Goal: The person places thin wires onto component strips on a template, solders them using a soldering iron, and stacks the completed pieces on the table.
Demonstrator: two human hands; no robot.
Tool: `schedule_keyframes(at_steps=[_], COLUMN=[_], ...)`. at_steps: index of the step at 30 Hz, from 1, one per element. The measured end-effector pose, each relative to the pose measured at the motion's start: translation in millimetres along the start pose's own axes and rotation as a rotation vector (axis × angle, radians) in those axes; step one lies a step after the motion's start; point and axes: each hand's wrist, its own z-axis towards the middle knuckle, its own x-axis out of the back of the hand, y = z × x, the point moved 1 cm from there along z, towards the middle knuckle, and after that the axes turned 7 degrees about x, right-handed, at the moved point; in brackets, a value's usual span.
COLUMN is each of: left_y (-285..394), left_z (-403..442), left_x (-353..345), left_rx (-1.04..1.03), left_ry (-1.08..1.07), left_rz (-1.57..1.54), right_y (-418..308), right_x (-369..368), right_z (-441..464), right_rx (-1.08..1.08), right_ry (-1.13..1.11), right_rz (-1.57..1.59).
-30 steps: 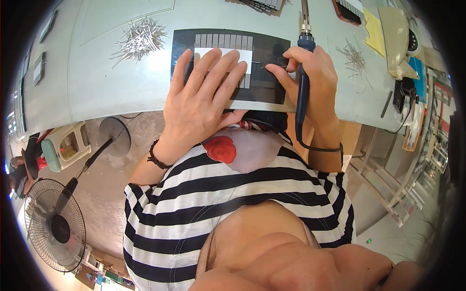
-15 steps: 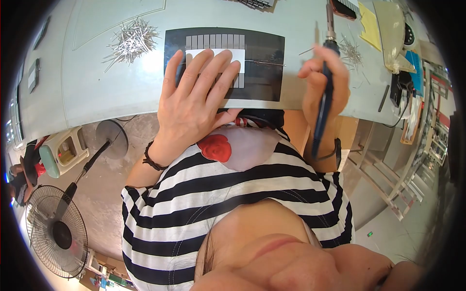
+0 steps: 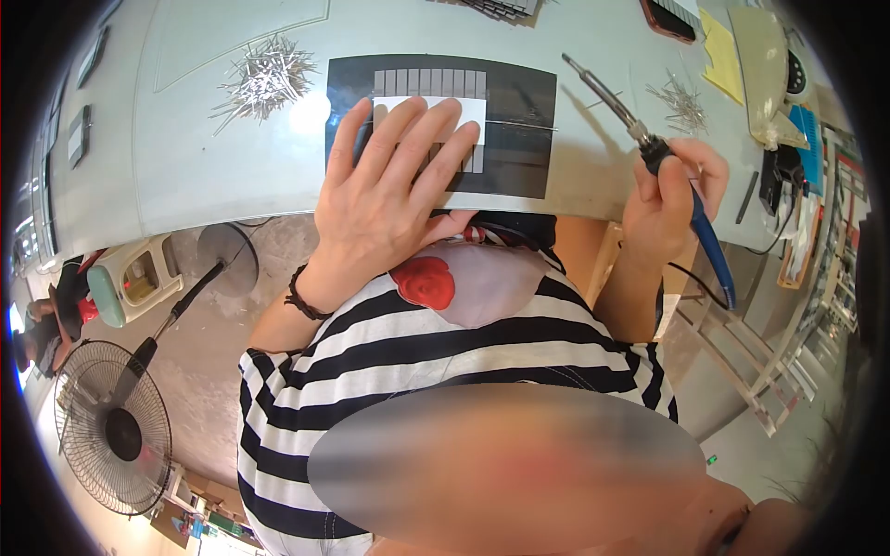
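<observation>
My left hand (image 3: 389, 185) lies flat, fingers spread, pressing on a white strip (image 3: 475, 120) that crosses a row of narrow grey strips (image 3: 429, 83). These rest on a black rectangular board (image 3: 521, 167) near the table's front edge. A thin wire (image 3: 524, 124) sticks out to the right across the board; its left part is hidden under my fingers. My right hand (image 3: 669, 195) is closed around a soldering iron (image 3: 653, 148) with a blue handle. The iron's tip points up and left, above the table and right of the board.
A pile of thin metal pins or wires (image 3: 267, 76) lies left of the board, and a smaller pile (image 3: 681, 104) lies to the right. A phone (image 3: 669, 18), yellow paper (image 3: 721, 56) and a blue item (image 3: 805, 144) sit at the right. A fan (image 3: 120, 431) stands at lower left.
My right hand has shifted right, and the soldering iron has swung from upright to leaning with its tip up-left. My left hand keeps its place on the strips; the view has shifted slightly.
</observation>
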Motion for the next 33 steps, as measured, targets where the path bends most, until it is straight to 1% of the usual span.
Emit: schedule_keyframes(at_steps=[1, 2, 3, 5, 8, 12, 14, 18, 21, 26, 33], left_y=[0.3, 1.7, 2.3, 1.1, 1.8, 2.1, 2.2, 2.0, 1.7, 1.3, 1.7], left_z=[0.3, 1.3, 1.7, 1.2, 1.2, 2.3, 2.6, 3.6, 4.0, 3.1, 3.6], left_x=[-0.4, -1.9, -2.6, -2.2, -2.7, -2.1, -1.8, -0.9, -1.0, -1.0, -0.3], left_rx=[-0.003, -0.005, -0.007, -0.015, -0.011, -0.011, -0.01, -0.013, -0.018, -0.018, -0.013], left_ry=[0.007, 0.017, 0.018, 0.006, 0.006, -0.006, -0.011, -0.015, -0.016, -0.02, -0.022], left_rz=[0.002, -0.004, -0.009, 0.002, 0.001, -0.008, -0.012, -0.011, -0.01, 0.008, 0.015], right_y=[-5.6, -3.1, -1.7, -1.5, -4.2, -0.2, 4.8, 1.6, 5.9, 9.4, 11.6], right_x=[-2.3, -0.6, 2.8, 4.7, 2.2, 1.4, 3.4, -2.7, -4.1, -7.5, -11.8], right_z=[1.5, 3.8, 7.2, 12.7, 16.6, 24.6, 28.2, 32.3, 35.5, 36.8, 34.6], right_rx=[-0.07, -0.04, -0.039, 0.04, -0.017, 0.008, 0.095, 0.096, 0.157, 0.293, 0.257], right_ry=[-0.006, -0.095, -0.094, -0.311, -0.276, -0.276, -0.314, -0.35, -0.393, -0.463, -0.456], right_rz=[0.014, 0.058, 0.052, 0.033, 0.034, 0.03, 0.146, 0.118, 0.133, 0.045, 0.045])
